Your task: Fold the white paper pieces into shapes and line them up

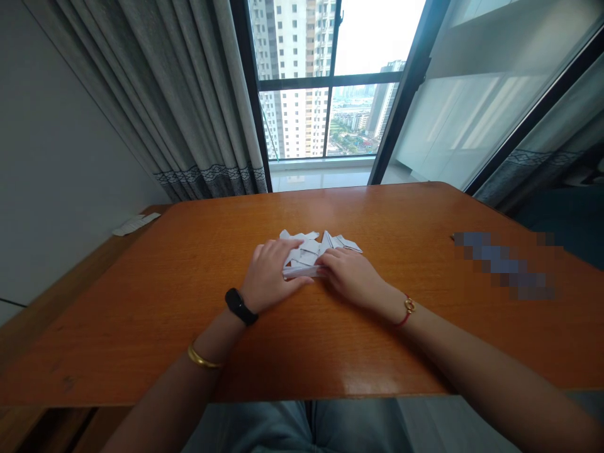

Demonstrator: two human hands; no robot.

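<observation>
Head view: a folded white paper strip (301,272) is lying straight ahead of you on the wooden table (165,302), low between your hands. Its long axis is running left to right, roughly along the table's near edge. Loose-looking folded white pieces (309,248) are fanning out just beyond it, away from you.

Your left hand (270,270) is covering the strip's left end, thumb and forefinger spreading apart, the thumb stretching along the near side. Your right hand (352,274) is coming in at the right end, fingers curling together; the thumb is hiding, so whether you are pinching there, can't tell. Neither hand is clearly nearer: each is meeting its own end, with the strip's middle showing between.
</observation>
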